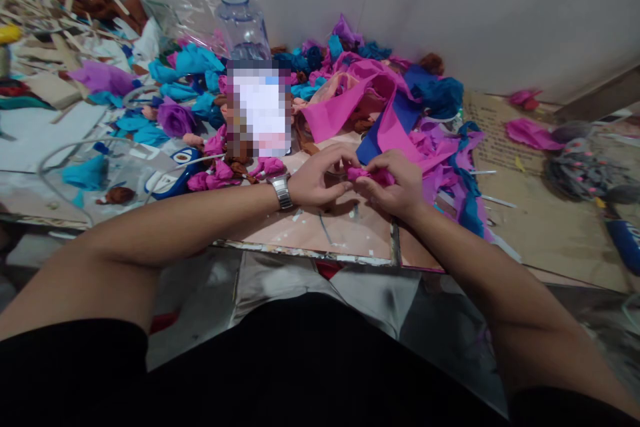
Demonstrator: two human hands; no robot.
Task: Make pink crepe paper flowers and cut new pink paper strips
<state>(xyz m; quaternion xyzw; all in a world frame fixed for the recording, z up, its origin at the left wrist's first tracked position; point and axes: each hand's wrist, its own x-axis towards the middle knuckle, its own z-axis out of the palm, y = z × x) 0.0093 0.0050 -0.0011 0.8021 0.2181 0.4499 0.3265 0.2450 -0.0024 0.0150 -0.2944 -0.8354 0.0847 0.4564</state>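
Just past the near edge of the surface (300, 233), the right hand (400, 181) held a crumpled pink piece (357, 174) pinched in its fingers; the left hand (321, 179) curved close beside it, though whether its fingers gripped could not be told. That piece looked only partly shaped. To the left lay pink bundles (213, 180), apparently done. Behind the hands, flat pink strips (327, 117) seemed unworked, so material remained. Farther off, a purple rosette (175, 117) and blue bunches (199, 60), seemingly finished, crowded near a clear bottle (243, 23).
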